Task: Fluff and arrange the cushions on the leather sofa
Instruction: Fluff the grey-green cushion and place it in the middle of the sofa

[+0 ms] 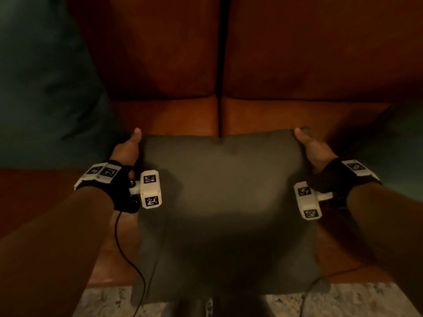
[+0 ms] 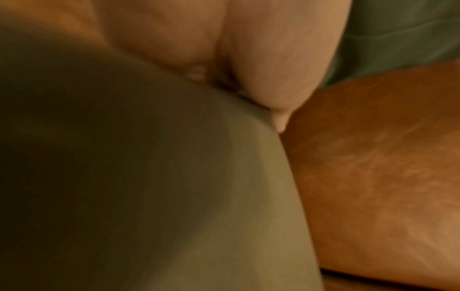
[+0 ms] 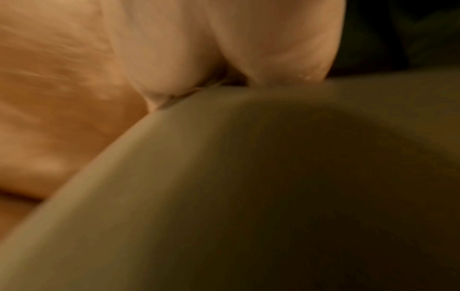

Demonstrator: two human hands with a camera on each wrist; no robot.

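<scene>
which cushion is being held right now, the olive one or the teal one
The olive-grey cushion in the middle, with the left hand and right hand at its sides. The teal cushion leans untouched at the sofa's left end.

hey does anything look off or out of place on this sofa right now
Only the grey cushion: it sits at the seat's front edge, overhanging toward the floor, not against the sofa backrest. The left hand and right hand hold its sides. No damage or spills show.

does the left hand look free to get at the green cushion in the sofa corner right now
Probably not yet. The left hand is pressed against the side of the grey cushion, as is the right hand. The green cushion sits close beside it with nothing between, so letting go should free the way.
</scene>
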